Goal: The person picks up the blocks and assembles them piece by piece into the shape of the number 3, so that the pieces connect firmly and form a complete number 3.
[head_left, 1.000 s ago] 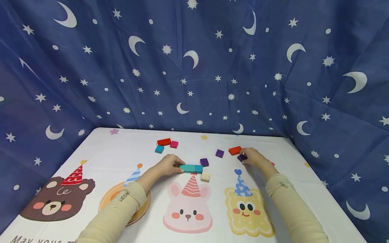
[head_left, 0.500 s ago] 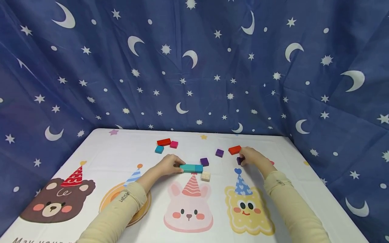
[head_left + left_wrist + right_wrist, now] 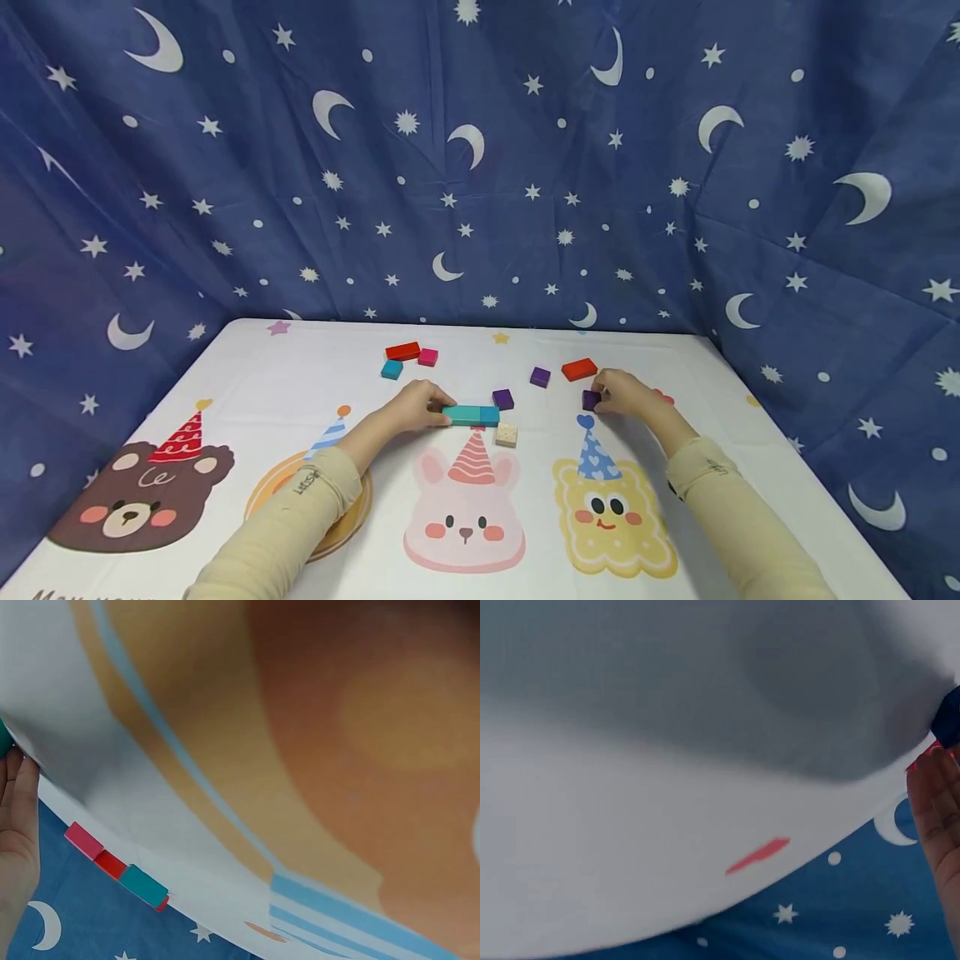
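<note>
Gripping teal block (image 3: 462, 416) at one end, left hand (image 3: 415, 407); right hand (image 3: 619, 392) pinching dark purple block (image 3: 590, 401) (red block (image 3: 579, 369) near, on worktop (image 3: 322, 358)).

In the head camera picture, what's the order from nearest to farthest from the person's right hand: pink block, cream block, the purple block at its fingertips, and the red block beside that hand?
1. Purple block: right at the right hand.
2. Red block: just beyond, slightly left.
3. Cream block: well left, closer to the viewer.
4. Pink block: farthest left, toward the back.
</note>
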Motion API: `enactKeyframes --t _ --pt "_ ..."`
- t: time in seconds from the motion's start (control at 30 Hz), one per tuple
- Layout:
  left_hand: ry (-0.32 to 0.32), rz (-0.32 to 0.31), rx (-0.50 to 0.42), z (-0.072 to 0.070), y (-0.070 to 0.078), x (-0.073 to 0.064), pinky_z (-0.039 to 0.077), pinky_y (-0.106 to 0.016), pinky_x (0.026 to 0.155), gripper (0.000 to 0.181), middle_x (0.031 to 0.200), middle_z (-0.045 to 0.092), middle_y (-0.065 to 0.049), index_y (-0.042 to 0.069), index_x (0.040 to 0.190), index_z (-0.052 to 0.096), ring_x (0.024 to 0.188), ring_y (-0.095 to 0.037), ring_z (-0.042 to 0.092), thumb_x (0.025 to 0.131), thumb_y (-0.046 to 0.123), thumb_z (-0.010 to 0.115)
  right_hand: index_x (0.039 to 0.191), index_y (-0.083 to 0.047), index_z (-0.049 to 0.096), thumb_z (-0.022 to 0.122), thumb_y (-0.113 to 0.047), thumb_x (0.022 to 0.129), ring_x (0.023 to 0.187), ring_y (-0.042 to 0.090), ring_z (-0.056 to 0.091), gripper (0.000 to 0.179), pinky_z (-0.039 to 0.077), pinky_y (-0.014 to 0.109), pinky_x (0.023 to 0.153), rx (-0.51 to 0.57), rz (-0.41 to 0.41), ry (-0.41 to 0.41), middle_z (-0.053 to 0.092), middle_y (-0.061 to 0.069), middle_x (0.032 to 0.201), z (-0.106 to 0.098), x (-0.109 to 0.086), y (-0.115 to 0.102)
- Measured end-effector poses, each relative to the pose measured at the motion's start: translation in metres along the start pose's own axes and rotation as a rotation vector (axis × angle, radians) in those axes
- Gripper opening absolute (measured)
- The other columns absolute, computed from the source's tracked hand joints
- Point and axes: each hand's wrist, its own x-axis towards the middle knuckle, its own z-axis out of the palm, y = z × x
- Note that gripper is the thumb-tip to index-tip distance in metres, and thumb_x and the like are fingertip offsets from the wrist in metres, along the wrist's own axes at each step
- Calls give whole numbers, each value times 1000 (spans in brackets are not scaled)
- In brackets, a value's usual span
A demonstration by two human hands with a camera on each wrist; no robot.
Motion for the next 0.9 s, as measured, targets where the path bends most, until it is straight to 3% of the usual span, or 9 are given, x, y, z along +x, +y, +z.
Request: enactKeyframes --t 0.3,0.5,0.77,0.9 --pt "-6 -11 -8 0 0 1 48 -38 93 28 105 72 -8 5 107 72 98 -19 59 80 13 74 99 3 67 74 -9 78 78 18 54 25 53 38 81 112 79 71 65 9 86 8 -6 -20" --pt "-1 1 11 -2 -2 0 49 -39 91 28 104 72 -9 4 107 72 95 -18 59 80 12 74 101 4 66 73 -10 79 80 21 57 27 53 40 83 123 59 141 66 11 88 11 -7 -31" --pt "5 -1 8 -2 -1 -1 48 -40 93 27 104 72 -8 5 106 72 95 -18 59 80 12 74 100 4 65 74 -12 79 79 22 56 28 53 37 80 160 71 171 63 10 88 10 -8 -51" --pt "2 -8 -2 0 -1 1 48 -39 93 27 104 72 -7 6 106 72 94 -17 58 80 13 74 97 5 65 73 -10 78 79 24 57 25 54 38 78 168 37 198 63 11 86 11 -10 -58"
